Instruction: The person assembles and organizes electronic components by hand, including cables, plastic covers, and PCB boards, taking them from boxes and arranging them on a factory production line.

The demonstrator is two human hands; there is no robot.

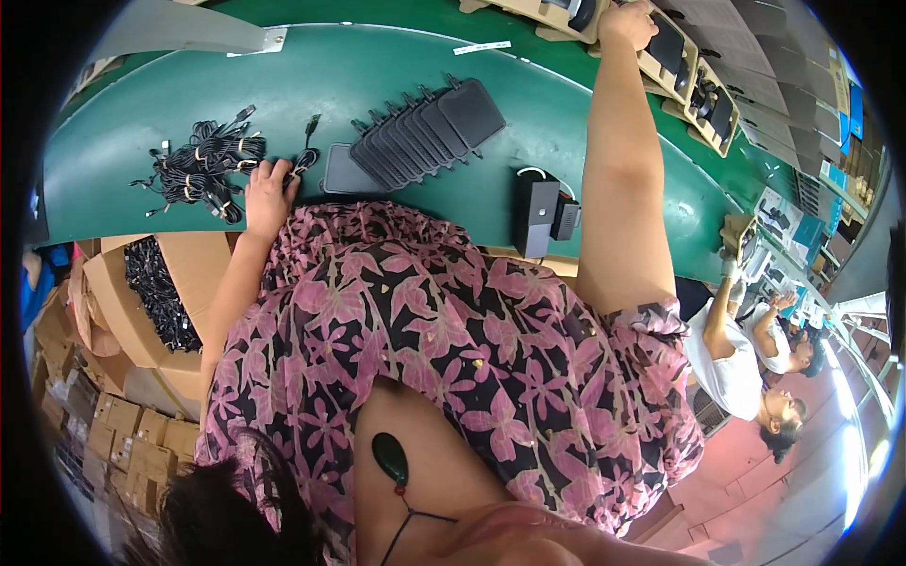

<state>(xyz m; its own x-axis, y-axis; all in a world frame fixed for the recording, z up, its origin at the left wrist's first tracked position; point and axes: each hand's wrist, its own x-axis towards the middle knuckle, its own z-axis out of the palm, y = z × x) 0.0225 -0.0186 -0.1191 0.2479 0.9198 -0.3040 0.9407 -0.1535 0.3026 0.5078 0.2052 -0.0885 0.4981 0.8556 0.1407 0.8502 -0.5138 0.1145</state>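
My left hand (269, 200) rests on the green table with its fingers curled at a small tied black USB cable (304, 160). Just left of it lies a tangled pile of similar cables (203, 165), bundled with light ties. My right arm stretches far to the back right, and my right hand (629, 25) is closed at the end of a beige tray (694, 58) holding dark items. What those fingers grip is hidden. Between my arms, a slanting row of flat black devices (415, 141) with short stubs lies overlapped on the table.
Black boxes (537, 215) stand near the table's front edge, right of centre. More beige trays (715, 113) line the far right green belt. A carton of black cables (160, 292) is at lower left. A grey metal arm (189, 26) overhangs the far left. Co-workers (736, 358) sit at right.
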